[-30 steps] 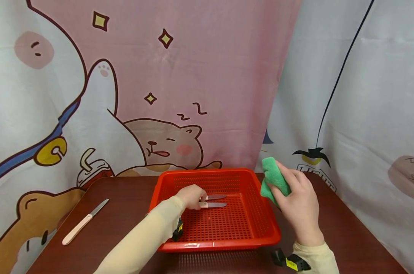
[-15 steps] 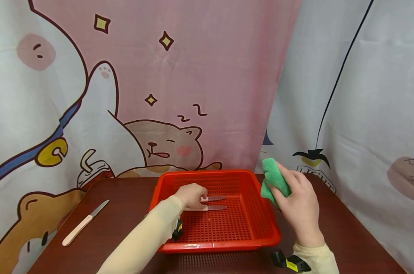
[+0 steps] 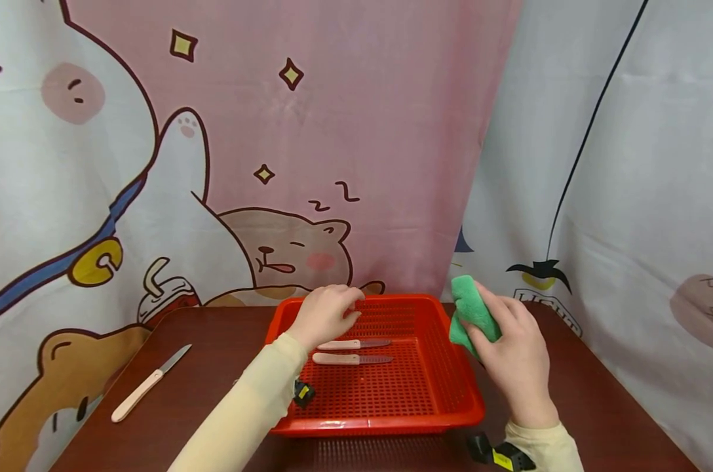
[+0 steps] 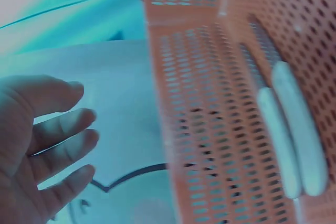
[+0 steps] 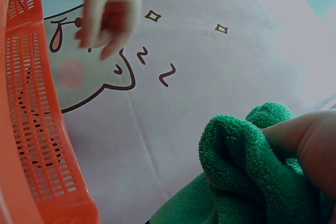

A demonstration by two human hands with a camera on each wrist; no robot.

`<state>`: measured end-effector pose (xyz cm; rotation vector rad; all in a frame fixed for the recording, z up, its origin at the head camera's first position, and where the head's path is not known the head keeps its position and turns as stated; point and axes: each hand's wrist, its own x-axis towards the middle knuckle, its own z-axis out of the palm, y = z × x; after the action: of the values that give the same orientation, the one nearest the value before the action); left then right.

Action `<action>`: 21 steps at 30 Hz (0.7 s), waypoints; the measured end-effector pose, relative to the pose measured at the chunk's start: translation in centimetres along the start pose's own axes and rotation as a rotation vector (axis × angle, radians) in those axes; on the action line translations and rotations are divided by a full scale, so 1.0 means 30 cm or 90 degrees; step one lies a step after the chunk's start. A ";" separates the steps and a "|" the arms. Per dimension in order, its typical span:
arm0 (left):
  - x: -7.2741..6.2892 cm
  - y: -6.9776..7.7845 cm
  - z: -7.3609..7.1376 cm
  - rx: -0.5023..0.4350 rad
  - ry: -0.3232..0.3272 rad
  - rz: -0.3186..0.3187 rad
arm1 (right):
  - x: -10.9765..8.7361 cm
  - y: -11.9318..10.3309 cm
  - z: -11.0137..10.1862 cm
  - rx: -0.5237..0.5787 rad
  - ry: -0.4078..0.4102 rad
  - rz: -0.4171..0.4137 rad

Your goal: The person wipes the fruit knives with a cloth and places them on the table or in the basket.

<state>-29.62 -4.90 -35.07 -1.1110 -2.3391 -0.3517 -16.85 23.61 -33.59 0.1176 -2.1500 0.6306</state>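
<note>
Two knives with pale handles lie side by side in the red plastic basket (image 3: 392, 423): a nearer knife (image 3: 337, 359) and a farther knife (image 3: 347, 344), blades toward the right. Above them, over the basket's back left part, my left hand (image 3: 327, 314) is raised with fingers loosely bent and holding nothing. The left wrist view shows the left hand (image 4: 47, 140) apart from both knives. At the basket's right side my right hand (image 3: 516, 354) grips a folded green cloth (image 3: 474, 311), pinched between thumb and fingers; the cloth (image 5: 241, 166) fills the lower right wrist view.
A third knife (image 3: 150, 387) with a pale handle lies on the dark brown table (image 3: 215, 367) left of the basket, its blade pointing away. A curtain (image 3: 392, 131) with cartoon animals hangs behind the table. Black cameras are strapped to both wrists.
My left hand has let go of the knife in the basket and lifted up and away from it. Both knives now lie fully visible. The right hand with the cloth has stayed put.
</note>
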 end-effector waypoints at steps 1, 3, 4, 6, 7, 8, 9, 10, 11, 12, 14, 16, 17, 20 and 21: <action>-0.001 0.003 -0.014 0.007 0.024 0.011 | -0.001 0.000 0.001 0.000 0.000 0.000; -0.004 0.009 -0.042 0.016 0.073 0.036 | -0.001 0.001 0.001 -0.002 -0.001 -0.001; -0.006 0.012 -0.058 0.023 0.099 0.048 | -0.001 0.001 0.000 -0.003 0.000 -0.002; -0.011 0.019 -0.089 0.034 0.151 0.072 | -0.001 0.000 -0.001 -0.004 0.000 -0.001; -0.015 0.022 -0.105 0.039 0.175 0.082 | 0.000 -0.001 -0.001 -0.005 -0.001 -0.001; -0.020 0.026 -0.121 0.043 0.195 0.091 | 0.001 -0.002 -0.002 -0.005 -0.003 0.000; -0.025 0.029 -0.137 0.049 0.212 0.097 | 0.002 -0.002 -0.003 -0.005 -0.004 0.001; -0.032 0.032 -0.153 0.054 0.225 0.101 | 0.002 -0.003 -0.003 -0.006 -0.005 0.002; -0.039 0.035 -0.168 0.058 0.235 0.104 | 0.002 -0.004 -0.004 -0.006 -0.007 0.004; -0.047 0.037 -0.183 0.061 0.241 0.105 | 0.002 -0.005 -0.005 -0.008 -0.008 0.006; -0.067 0.038 -0.212 0.065 0.247 0.102 | 0.002 -0.007 -0.006 -0.009 -0.012 0.009; -0.091 0.035 -0.240 0.070 0.248 0.095 | 0.001 -0.007 -0.007 -0.011 -0.014 0.011; -0.105 0.032 -0.253 0.070 0.248 0.090 | 0.002 -0.007 -0.007 -0.012 -0.014 0.012; -0.151 0.012 -0.288 0.074 0.256 0.077 | 0.001 -0.006 -0.006 -0.013 -0.014 0.013; -0.167 0.003 -0.298 0.075 0.261 0.075 | 0.000 -0.006 -0.006 -0.014 -0.014 0.013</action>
<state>-23.82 -11.97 -30.45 -1.0066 -1.9020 -0.3556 -16.67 23.55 -33.42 0.0907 -2.1805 0.6209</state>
